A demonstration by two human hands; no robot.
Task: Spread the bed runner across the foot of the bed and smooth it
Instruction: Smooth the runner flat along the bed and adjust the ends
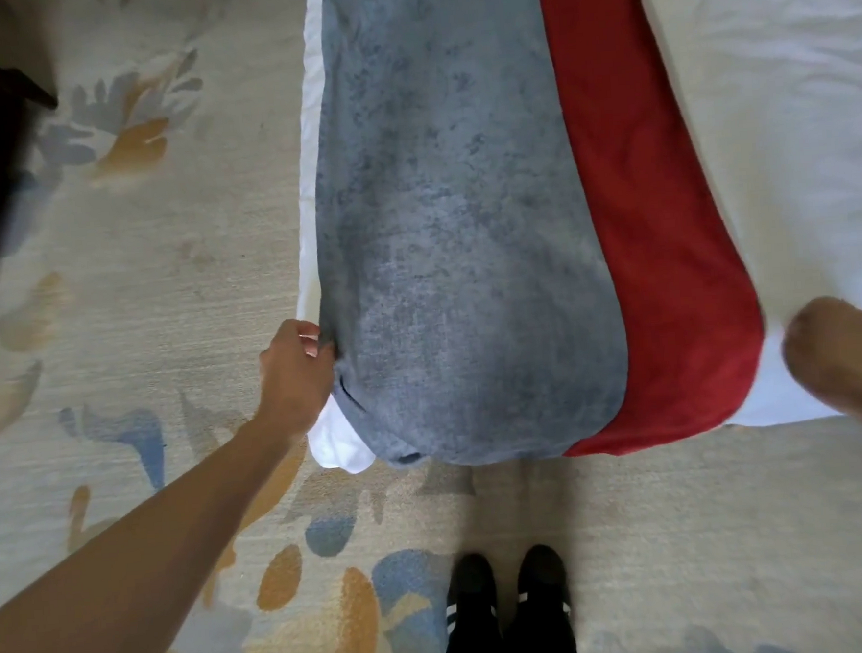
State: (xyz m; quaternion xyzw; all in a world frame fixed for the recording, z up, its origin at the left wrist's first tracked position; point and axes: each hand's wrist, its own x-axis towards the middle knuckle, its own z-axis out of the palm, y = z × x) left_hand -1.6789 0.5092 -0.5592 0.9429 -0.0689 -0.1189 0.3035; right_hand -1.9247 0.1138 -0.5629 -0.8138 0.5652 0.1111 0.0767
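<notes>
**Runner gripped at the bed's corner**

The grey-and-red bed runner [462, 222] lies along the bed's edge and runs away from the left hand [297, 371], which pinches its grey edge. Across the runner from that grip, the blurred right hand [838, 348] sits at the white sheet [789, 148]; its grip is unclear. Patterned carpet [161, 294] lies below.

The bed runner [462, 222] lies on the bed [770, 98] between the left hand [297, 371] and the right hand [838, 348]
</notes>
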